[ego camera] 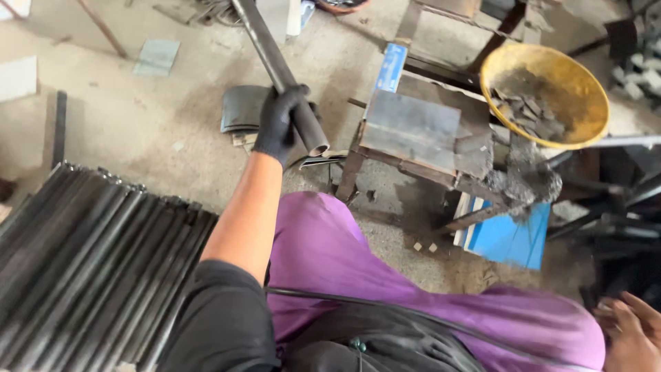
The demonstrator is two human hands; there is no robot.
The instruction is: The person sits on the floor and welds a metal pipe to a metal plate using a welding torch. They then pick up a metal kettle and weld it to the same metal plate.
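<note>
My left hand [279, 124], in a black glove, is closed around a dark round metal pipe [272, 55] near its open lower end. The pipe slants up and away toward the top of the view. My right hand [630, 331] is bare, at the lower right corner beside my purple-clad leg [358, 269]; its fingers are loosely curled and I see nothing in it. A stack of several similar dark pipes [89, 262] lies on the floor at my left.
A small metal work stand with a steel plate top [413, 127] is ahead. A yellow basin [592, 124] with metal scraps sits at the right. Blue sheets [513, 238] lean below it. Dark metal pieces and offcuts litter the concrete floor.
</note>
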